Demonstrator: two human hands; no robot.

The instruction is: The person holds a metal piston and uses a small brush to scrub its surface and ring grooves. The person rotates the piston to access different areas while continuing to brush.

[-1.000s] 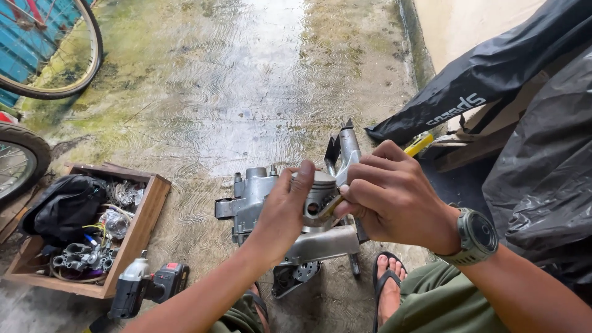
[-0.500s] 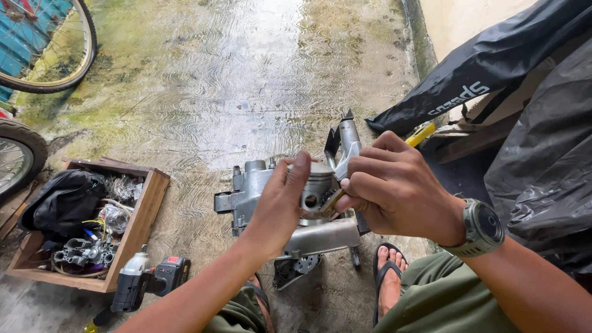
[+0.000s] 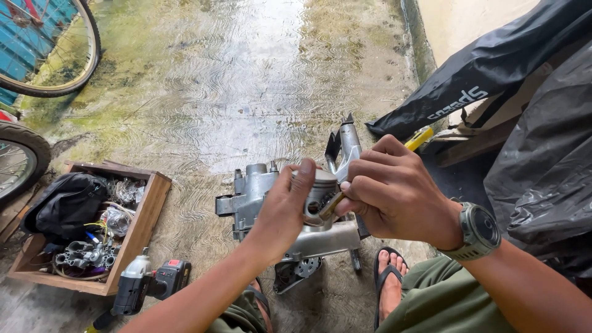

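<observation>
Wooden crate (image 3: 143, 223), on wet concrete floor (image 3: 246, 92) at left: holds black bag (image 3: 65, 206), clear plastic bags (image 3: 120, 206), coloured wires, grey metal parts (image 3: 83, 254). Cordless power tool (image 3: 148, 285) lies just beside crate. Piston (image 3: 320, 191): silver-grey, cylindrical, ring grooves near top; held above grey engine casing (image 3: 259, 191). Left hand (image 3: 280, 213): fingers curled around piston. Right hand (image 3: 394, 194): closed on yellow-handled tool (image 3: 416, 139), tip at piston; wristwatch (image 3: 476, 231) on wrist

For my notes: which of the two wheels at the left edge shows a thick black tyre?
The lower wheel, beside the wooden box. Its tyre is thick and black; the upper wheel has only a thin rim and tyre.
</observation>
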